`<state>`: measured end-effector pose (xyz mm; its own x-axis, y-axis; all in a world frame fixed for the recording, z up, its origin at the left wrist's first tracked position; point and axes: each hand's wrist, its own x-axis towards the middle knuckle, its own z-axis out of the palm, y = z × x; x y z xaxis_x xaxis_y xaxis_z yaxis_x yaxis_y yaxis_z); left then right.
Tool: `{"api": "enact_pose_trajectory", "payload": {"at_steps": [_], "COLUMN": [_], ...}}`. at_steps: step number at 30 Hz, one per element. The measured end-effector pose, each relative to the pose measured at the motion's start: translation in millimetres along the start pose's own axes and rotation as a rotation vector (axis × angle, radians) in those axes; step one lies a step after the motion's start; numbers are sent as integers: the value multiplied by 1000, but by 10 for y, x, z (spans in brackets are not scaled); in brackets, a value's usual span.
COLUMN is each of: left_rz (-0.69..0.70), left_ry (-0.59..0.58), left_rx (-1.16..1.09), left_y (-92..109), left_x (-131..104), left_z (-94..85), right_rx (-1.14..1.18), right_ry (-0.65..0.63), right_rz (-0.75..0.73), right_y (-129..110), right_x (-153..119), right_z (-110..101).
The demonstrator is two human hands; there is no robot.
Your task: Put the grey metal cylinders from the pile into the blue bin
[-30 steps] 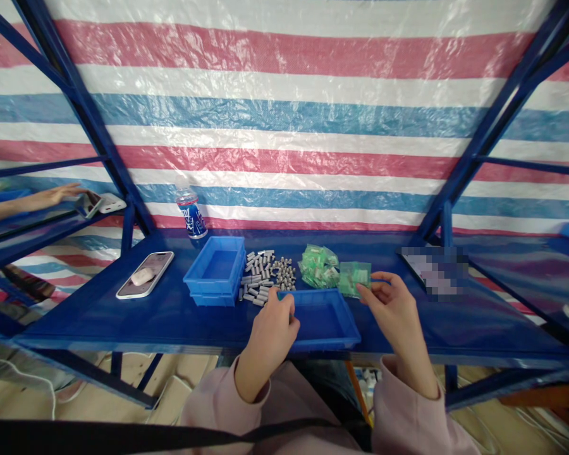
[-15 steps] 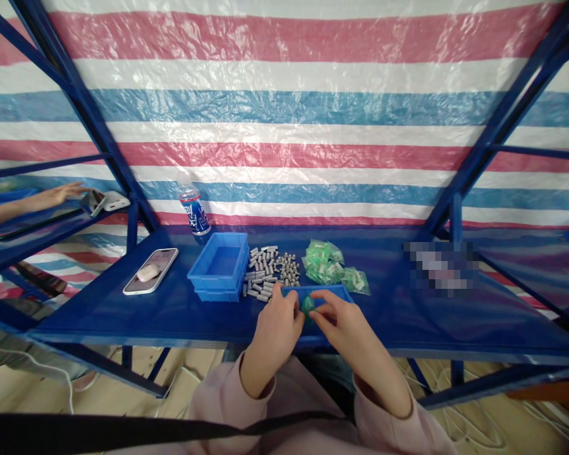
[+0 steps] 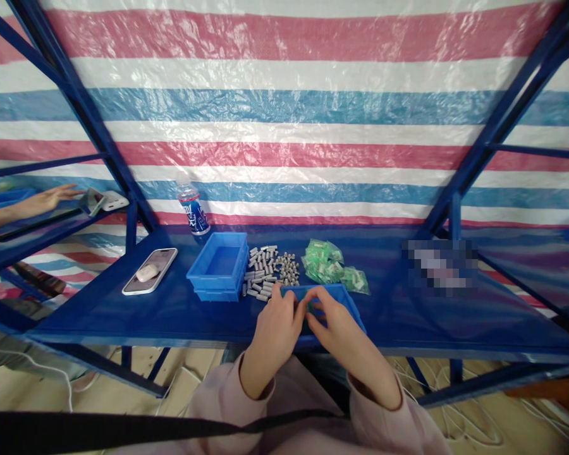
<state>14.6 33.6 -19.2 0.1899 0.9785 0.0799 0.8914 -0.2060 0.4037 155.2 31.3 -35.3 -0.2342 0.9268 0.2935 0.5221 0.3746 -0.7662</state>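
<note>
Over a blue tray [image 3: 345, 294] at the table's front edge, my two hands meet at the fingertips. My left hand [image 3: 281, 319] has its fingers curled round a small green bag, mostly hidden behind them. My right hand [image 3: 326, 316] is closed in a pinch against the left fingertips; what lies between its fingers is too hidden to tell. Beyond the hands lie a pile of grey metal cylinders [image 3: 262, 273], a heap of small round metal pieces [image 3: 288, 269] and a pile of green bags [image 3: 323, 260].
Left of the metal parts are stacked blue trays [image 3: 218, 265], a bottle [image 3: 193, 208] and a white phone [image 3: 150, 272] with a white case on it. A blurred-out item [image 3: 439, 265] lies at right. Another person's hand [image 3: 52, 199] reaches in at far left.
My right hand has moved slightly left and up against my left fingers. The green bag between the hands is now almost hidden.
</note>
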Motion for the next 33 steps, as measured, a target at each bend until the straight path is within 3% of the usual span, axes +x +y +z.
{"api": "enact_pose_trajectory", "payload": {"at_steps": [5,9,14,20,26,33], "left_rz": [17,16,29,16,16,29], "left_ry": [8,-6,-38,-82,-53,-15], "left_rx": [-41,-57,-55,-57,-63,-132], "left_y": [-4,-3,-20,-3,23,34], "left_x": [-8,-10,-19,-29,-24,-32], "left_z": [-2,-20,-35,-32,-20,-29], "right_rx": [157,185,145,-28,-205,-165], "right_ry": [-74,-108,-43,-29,-97,-166], "right_rz": [85,55,38,163,269,213], "right_y": [-49,-80,5,52,-63,-83], "right_x": [-48,-75,-54,-47,-56,-38], "right_z": [-21,-60,2,-10,-129,-128]}}
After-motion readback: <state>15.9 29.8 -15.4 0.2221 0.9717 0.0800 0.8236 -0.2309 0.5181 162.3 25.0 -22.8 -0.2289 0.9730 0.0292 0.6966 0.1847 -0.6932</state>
